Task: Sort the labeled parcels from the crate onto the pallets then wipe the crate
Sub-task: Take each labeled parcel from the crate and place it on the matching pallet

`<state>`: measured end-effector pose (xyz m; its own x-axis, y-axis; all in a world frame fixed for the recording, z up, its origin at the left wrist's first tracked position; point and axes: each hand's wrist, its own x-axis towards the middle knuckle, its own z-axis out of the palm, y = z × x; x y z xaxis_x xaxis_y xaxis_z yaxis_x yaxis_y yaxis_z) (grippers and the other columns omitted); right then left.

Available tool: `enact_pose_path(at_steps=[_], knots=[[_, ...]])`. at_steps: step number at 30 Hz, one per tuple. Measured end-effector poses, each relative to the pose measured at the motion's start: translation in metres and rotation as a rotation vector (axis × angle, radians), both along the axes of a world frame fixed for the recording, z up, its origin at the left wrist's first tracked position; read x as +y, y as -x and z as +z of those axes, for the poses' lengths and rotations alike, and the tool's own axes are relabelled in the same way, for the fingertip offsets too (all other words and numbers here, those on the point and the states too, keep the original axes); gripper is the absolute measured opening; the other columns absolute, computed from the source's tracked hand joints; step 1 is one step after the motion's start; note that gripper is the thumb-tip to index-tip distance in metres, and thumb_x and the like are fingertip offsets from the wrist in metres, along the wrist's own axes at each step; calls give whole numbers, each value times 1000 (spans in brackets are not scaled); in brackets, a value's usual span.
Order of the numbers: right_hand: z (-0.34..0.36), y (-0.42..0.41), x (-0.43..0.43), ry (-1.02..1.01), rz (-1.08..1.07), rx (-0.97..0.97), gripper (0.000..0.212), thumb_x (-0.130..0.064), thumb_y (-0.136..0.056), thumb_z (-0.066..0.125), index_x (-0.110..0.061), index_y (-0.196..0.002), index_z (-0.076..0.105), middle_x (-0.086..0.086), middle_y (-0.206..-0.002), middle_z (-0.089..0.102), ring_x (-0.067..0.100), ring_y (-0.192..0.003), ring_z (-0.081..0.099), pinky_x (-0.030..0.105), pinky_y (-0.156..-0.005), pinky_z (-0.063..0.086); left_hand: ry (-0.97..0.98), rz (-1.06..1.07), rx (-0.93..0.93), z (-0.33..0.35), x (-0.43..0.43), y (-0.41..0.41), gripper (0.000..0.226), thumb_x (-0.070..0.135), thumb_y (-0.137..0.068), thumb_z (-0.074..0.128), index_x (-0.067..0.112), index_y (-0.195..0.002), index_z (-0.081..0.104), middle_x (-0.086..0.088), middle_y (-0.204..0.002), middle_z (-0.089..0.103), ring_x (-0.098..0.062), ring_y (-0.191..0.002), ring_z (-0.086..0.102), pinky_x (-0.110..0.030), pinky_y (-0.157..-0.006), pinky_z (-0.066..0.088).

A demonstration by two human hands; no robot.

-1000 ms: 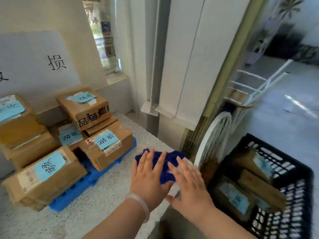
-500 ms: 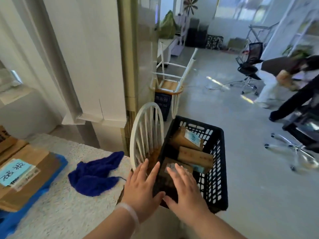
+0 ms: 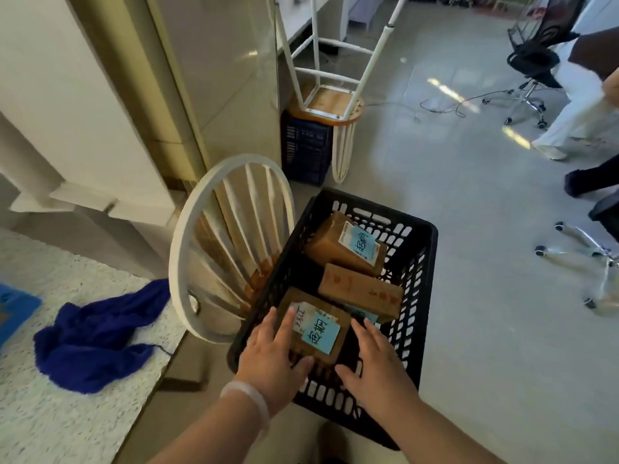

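Head view, from the left: well left of the black crate (image 3: 425, 296) we see a pale speckled bench (image 3: 67, 430). A corner of a blue pallet (image 3: 13, 309) shows at its far-left edge, and a crumpled dark blue cloth (image 3: 93, 343) lies nearer the crate. A white spindle chair back (image 3: 187, 236) stands just beside the crate's left wall. Beyond the crate an upturned white stool (image 3: 331, 102) sits on a dark blue bin (image 3: 304, 145). Right of the crate, grey floor (image 3: 485, 329) stretches to an office chair (image 3: 536, 61) and another person's legs (image 3: 569, 122).

The crate's long axis runs away from us. Three brown parcels lie inside it:
- The near parcel (image 3: 315, 329) lies flat at the near end with its blue label up.
- The middle parcel (image 3: 360, 293) has its long axis across the crate.
- The far parcel (image 3: 341, 246) is tilted and runs from the far-left corner toward the right wall, with its label at the right end.

Our left hand (image 3: 271, 356) lies against the near parcel's left edge, fingers (image 3: 278, 326) straight and thumb spread along its near edge. Our right hand (image 3: 375, 363) is at the parcel's right side with fingers straight and wide. We cannot tell whether it touches.
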<state>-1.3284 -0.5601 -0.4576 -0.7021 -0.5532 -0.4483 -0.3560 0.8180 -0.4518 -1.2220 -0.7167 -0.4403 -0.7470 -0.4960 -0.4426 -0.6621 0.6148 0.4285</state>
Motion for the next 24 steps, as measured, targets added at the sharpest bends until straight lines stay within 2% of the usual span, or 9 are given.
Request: enact_pose_path(at_steps=[3,6,10,14,18,21,24], knots=[[-27,32,-4,-53,44,-67,84,-50,-92,56,-32,-155,5,-7,-163,6,15,-149,7,36,-121,14,-150,185,-34,-24,7,33,87,52,-91,57,38,-153,-2,1,-162,0,-26,-149,5,-40,-119,15],[-53,56,-14,-76,134,-136,79,-47,-94,54,-30,-155,8,-6,-162,11,14,-149,9,34,-120,15,-307,379,-39,-50,13,60,87,49,-90,59,35,-154,2,-1,-161,10,-24,-147,16,-37,-117,22],[-88,91,-32,-129,224,-173,72,-45,-97,50,-28,-156,12,-5,-162,12,15,-149,8,33,-119,13,-475,563,-107,-91,14,72,85,49,-91,58,38,-154,1,-4,-161,9,-27,-147,16,-39,-115,25],[-121,114,-50,-162,318,-195,68,-43,-97,50,-31,-154,15,-3,-162,14,18,-148,11,38,-120,18,-587,774,-143,-128,16,79,85,43,-91,61,46,-152,1,-5,-153,31,-27,-130,45,-36,-101,41],[-147,122,-67,-190,403,-195,71,-44,-96,52,-36,-154,12,-5,-163,7,21,-148,11,41,-119,21,-728,959,-53,-156,15,90,95,29,-89,67,41,-153,-2,0,-141,49,-22,-121,53,-32,-96,45],[-163,122,-73,-246,424,-234,77,-44,-96,53,-42,-153,2,-5,-163,-2,26,-147,10,44,-118,23,-781,1045,-12,-177,7,92,99,25,-87,69,44,-152,-3,0,-145,45,-21,-123,52,-30,-93,44],[-170,118,-70,-214,399,-213,79,-43,-93,56,-42,-153,4,0,-157,14,25,-140,21,43,-114,31,-792,1073,9,-185,5,93,104,23,-82,72,50,-149,-2,-2,-151,36,-24,-126,49,-34,-98,46]])
